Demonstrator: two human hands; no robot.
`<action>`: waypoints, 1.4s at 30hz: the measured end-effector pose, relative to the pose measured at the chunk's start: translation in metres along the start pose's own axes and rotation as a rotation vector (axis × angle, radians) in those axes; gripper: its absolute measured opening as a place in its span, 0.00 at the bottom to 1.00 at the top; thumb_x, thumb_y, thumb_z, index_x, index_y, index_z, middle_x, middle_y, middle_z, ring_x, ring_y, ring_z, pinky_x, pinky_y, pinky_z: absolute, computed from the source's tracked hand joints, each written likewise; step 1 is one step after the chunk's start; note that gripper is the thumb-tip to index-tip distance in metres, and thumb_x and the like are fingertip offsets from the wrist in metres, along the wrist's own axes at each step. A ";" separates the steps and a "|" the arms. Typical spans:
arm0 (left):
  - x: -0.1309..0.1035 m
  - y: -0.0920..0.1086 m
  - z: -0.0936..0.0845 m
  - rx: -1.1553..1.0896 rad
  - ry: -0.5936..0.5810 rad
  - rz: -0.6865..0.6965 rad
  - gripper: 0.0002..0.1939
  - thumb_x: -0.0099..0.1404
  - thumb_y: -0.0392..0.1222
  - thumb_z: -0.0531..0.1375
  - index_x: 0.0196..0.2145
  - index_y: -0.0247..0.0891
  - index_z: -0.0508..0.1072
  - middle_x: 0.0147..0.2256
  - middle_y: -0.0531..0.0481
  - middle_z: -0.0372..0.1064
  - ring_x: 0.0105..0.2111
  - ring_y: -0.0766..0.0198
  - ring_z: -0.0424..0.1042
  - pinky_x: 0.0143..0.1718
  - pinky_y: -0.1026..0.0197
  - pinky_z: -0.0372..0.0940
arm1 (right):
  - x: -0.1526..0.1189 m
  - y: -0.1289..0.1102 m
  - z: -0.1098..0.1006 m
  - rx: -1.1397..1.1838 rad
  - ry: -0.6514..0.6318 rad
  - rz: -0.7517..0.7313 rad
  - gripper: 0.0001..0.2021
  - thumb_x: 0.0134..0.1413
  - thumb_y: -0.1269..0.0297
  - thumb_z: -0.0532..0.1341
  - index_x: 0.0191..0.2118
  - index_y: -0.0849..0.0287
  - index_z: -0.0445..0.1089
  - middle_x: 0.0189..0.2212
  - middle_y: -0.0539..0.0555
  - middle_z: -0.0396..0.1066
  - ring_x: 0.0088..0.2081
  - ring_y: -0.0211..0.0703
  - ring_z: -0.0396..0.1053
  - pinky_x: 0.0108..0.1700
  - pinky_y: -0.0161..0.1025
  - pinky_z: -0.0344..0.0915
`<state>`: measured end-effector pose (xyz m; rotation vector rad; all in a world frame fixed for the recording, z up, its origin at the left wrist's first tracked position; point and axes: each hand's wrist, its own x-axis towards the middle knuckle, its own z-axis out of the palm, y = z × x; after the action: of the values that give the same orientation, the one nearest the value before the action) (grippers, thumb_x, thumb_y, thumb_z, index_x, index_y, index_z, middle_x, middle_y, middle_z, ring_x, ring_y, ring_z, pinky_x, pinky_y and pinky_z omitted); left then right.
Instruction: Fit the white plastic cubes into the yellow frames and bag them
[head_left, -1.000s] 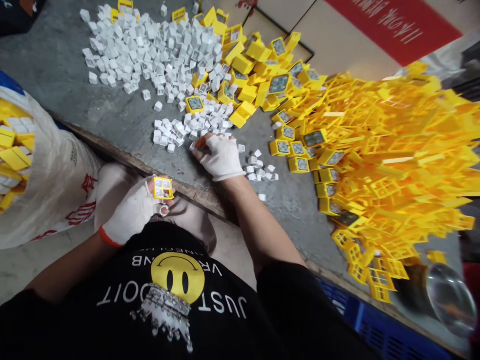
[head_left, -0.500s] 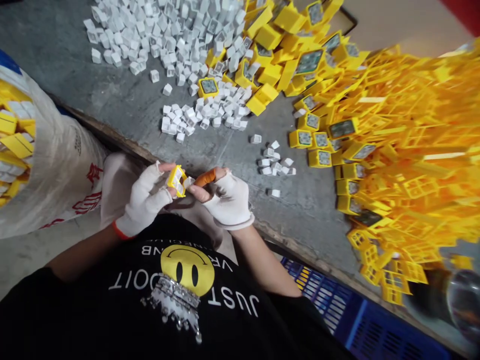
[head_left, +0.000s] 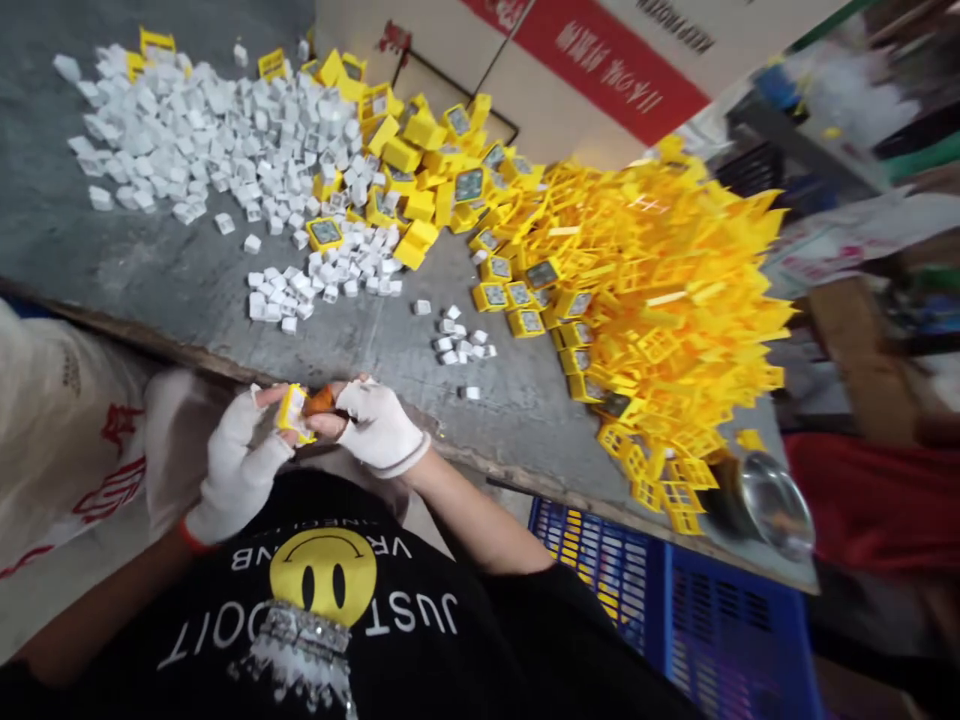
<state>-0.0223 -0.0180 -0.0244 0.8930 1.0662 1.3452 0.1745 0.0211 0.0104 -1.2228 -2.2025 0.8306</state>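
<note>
My left hand, in a white fingerless glove, grips a small yellow frame with white pieces inside it. At the frame's right side is my right hand, also gloved, with an orange cover on one finger. Its thumb and covered finger are pinched together against the frame; whatever lies between them is hidden. Beyond the hands, a small group of white cubes lies on the grey table, with a few more white cubes to the right.
Large piles of white cubes and yellow frames cover the back and right. Yellow boxes lie between them. A metal bowl stands at the right edge, blue crates below, a white sack at left.
The view has swung right, so the table contents appear further left. The white piece seen between my right fingers and the frame has moved to the frame or out of sight.
</note>
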 end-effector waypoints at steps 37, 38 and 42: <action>-0.009 0.030 0.014 -0.235 -0.056 -0.403 0.24 0.60 0.53 0.76 0.48 0.40 0.78 0.44 0.44 0.80 0.37 0.57 0.81 0.33 0.60 0.76 | 0.000 0.066 -0.058 -0.481 0.068 0.322 0.34 0.61 0.69 0.59 0.73 0.57 0.63 0.65 0.65 0.74 0.57 0.56 0.76 0.61 0.53 0.71; -0.010 0.029 0.012 -0.240 -0.042 -0.399 0.24 0.60 0.53 0.76 0.49 0.40 0.78 0.44 0.44 0.80 0.37 0.57 0.81 0.33 0.60 0.76 | 0.003 0.068 -0.061 -0.459 0.079 0.336 0.36 0.61 0.69 0.60 0.75 0.58 0.60 0.66 0.66 0.72 0.57 0.56 0.77 0.61 0.53 0.71; -0.010 0.025 0.010 -0.284 0.004 -0.394 0.25 0.59 0.54 0.76 0.49 0.41 0.78 0.45 0.45 0.80 0.37 0.58 0.81 0.32 0.61 0.76 | 0.016 0.060 -0.059 -0.611 -0.001 0.444 0.41 0.57 0.55 0.71 0.73 0.64 0.63 0.63 0.71 0.74 0.60 0.67 0.74 0.62 0.60 0.69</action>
<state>-0.0202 -0.0253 0.0034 0.4417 0.9639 1.1283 0.2400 0.0762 0.0106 -2.0486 -2.2961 0.2939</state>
